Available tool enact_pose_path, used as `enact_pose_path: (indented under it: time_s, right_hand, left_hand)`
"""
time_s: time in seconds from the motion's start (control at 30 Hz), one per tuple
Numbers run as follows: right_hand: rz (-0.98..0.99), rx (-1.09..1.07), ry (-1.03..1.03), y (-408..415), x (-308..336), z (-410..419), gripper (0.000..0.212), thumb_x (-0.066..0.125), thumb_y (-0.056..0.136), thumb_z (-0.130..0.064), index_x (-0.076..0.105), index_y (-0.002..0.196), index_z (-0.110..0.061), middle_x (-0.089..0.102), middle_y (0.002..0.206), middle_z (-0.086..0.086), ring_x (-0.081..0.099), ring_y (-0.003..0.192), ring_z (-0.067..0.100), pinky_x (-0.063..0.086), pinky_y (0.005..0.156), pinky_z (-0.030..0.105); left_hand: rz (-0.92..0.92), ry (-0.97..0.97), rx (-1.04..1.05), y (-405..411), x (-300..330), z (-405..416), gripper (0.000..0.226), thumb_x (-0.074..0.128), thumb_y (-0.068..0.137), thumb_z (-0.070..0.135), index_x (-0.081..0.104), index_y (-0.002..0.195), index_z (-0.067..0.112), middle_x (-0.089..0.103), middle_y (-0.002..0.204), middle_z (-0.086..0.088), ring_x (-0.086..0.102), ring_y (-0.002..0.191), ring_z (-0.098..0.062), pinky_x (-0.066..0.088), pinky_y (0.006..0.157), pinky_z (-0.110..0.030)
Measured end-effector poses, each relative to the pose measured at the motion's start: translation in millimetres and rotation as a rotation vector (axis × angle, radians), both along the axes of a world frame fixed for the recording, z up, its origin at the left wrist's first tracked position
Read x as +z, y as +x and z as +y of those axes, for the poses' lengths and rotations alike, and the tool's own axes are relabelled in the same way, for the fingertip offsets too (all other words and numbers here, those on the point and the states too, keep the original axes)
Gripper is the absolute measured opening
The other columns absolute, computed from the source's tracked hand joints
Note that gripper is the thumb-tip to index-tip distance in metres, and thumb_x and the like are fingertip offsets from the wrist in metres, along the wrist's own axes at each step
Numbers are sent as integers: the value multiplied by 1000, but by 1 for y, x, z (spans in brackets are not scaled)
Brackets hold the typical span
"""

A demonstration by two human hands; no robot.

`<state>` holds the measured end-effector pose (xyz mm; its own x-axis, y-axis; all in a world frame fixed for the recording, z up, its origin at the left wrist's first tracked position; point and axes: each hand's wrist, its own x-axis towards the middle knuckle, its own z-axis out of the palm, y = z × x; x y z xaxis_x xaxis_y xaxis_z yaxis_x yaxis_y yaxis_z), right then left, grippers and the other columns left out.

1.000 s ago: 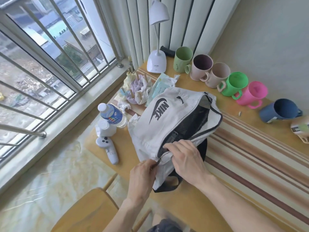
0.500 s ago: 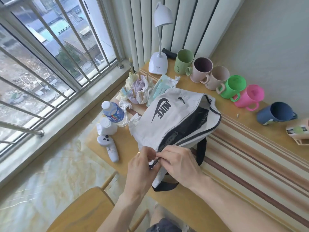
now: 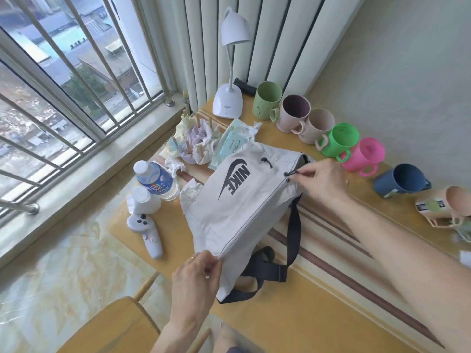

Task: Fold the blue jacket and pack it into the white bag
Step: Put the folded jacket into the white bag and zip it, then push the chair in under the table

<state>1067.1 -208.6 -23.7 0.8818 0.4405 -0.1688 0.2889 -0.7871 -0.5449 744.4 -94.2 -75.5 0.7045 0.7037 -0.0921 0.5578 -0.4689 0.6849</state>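
Striped table (image 3: 331,250): both hands pinch soft white bag's (image 3: 237,212) zipper ends

White Nike bag (image 3: 237,207) on table, zipped shut along seam running 7 to 1 o'clock, black straps at 5 o'clock.

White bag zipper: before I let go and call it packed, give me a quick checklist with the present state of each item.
1. Zipper run to the far end: ok, the right hand pinches the zipper pull close to the end of the white bag.
2. Near end anchored: ok, the left hand pinches the seam corner.
3. Zipper line shut along its length: ok, no gap shows.
4. Blue jacket inside: cannot tell, nothing of it is visible.
5. Black strap free of the zipper: ok, it hangs beside the bag.
6. Pink mug clear of the right hand: ok, apart.
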Motion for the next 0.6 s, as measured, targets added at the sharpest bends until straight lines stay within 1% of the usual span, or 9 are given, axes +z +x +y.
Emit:
enact_pose_path:
  time_s: [0.13, 0.2, 0.23, 0.27, 0.33, 0.4, 0.43, 0.5, 0.6]
  right_hand:
    - [-75, -130, -107, 68, -10, -5, 26, 84, 84, -28, 85, 100, -8, 83, 98, 14, 66, 82, 19, 40, 71, 25]
    - [-95, -137, -122, 73, -14, -1, 25, 80, 86, -26, 84, 100, -6, 82, 102, 17, 74, 98, 27, 49, 79, 28]
    - [-135, -106, -115, 65, -14, 3, 26, 76, 89, -27, 83, 103, -6, 81, 105, 18, 72, 110, 32, 53, 91, 34]
    - [-196, -48, -103, 50, -16, 8, 31, 69, 91, -31, 80, 108, -7, 79, 109, 19, 68, 118, 37, 52, 104, 41]
    - [-311, 127, -90, 2, -25, 16, 46, 59, 96, -40, 69, 129, -10, 68, 129, 20, 57, 129, 40, 45, 114, 52]
    - [-361, 334, -110, -62, -39, 18, 52, 52, 102, -42, 56, 147, -15, 51, 153, 21, 43, 144, 41, 36, 120, 55]
    - [-369, 432, -125, -89, -48, 18, 53, 48, 104, -44, 52, 151, -18, 42, 161, 21, 35, 151, 41, 31, 123, 56]
    - [-357, 549, -213, -122, -71, 15, 58, 40, 105, -49, 41, 158, -25, 25, 171, 17, 18, 159, 40, 22, 127, 59]
    - [-338, 571, -353, -127, -100, 8, 66, 33, 105, -52, 17, 166, -31, 5, 175, 15, 4, 161, 40, 20, 127, 62]
  left_hand:
    - [22, -15, -18, -1, -6, 5, 30, 84, 80, 20, 58, 67, 24, 64, 62, 16, 63, 58, -3, 56, 55, -34]
    - [61, -16, -38, 1, -6, 5, 30, 83, 82, 23, 56, 69, 26, 63, 62, 16, 60, 59, -4, 53, 56, -30]
    - [89, 6, -53, 2, -5, 5, 29, 81, 83, 26, 55, 72, 27, 62, 65, 16, 59, 61, -5, 49, 57, -27]
    - [98, 49, -70, 4, -2, 4, 26, 79, 85, 29, 55, 77, 27, 63, 71, 16, 57, 66, -7, 46, 60, -25]
    - [39, 175, -118, 10, 3, 0, 15, 74, 90, 33, 61, 94, 25, 66, 99, 10, 60, 89, -17, 47, 75, -28]
    - [27, 278, -219, 18, -1, -6, 30, 65, 96, 31, 63, 125, 21, 59, 138, -4, 55, 128, -29, 48, 99, -38]
    - [53, 314, -282, 20, -8, -9, 42, 59, 99, 29, 56, 140, 23, 49, 153, -7, 45, 142, -32, 44, 108, -42]
    - [134, 353, -363, 25, -25, -11, 54, 48, 103, 27, 37, 156, 29, 34, 165, -8, 31, 153, -32, 38, 116, -48]
    - [216, 346, -420, 26, -49, -7, 55, 34, 101, 31, 36, 156, 30, 33, 165, -13, 33, 151, -37, 40, 116, -49]
